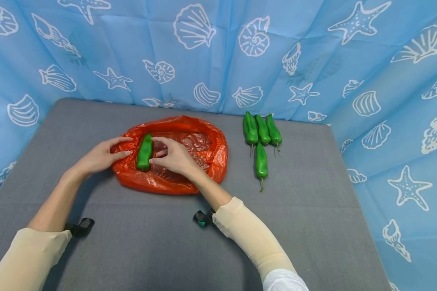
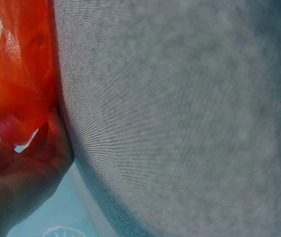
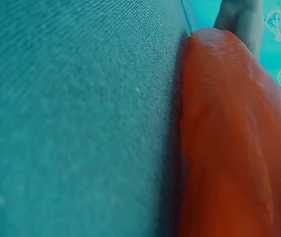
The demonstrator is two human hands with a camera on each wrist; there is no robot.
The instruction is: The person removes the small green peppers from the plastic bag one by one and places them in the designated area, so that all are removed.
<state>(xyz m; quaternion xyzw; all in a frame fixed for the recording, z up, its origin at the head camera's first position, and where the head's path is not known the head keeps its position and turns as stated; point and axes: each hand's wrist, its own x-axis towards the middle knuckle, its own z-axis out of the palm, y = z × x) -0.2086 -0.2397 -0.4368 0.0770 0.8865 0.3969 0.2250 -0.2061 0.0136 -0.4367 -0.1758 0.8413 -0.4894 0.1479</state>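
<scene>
A red plastic bag (image 1: pixel 167 186) lies on the grey table with its mouth spread wide and its rim rolled. My left hand (image 1: pixel 98 155) holds the bag's left end; in the left wrist view, that hand's (image 2: pixel 27 173) thumb and fingers lie on either side of the red plastic (image 2: pixel 19 74). Inside the bag, near its left side, lies a green pepper (image 1: pixel 144 153). My right hand (image 1: pixel 176 157) reaches over the bag, with thumb and index finger spread at the pepper's right side. Only the bag's side (image 3: pixel 229 138) and part of an arm show in the right wrist view.
Right of the bag, several green peppers lie on the table: a group (image 1: pixel 263 129) in a row and a single pepper (image 1: pixel 261 161) just in front. A blue curtain (image 1: pixel 222 60) printed with shells hangs along the table's back and right edges.
</scene>
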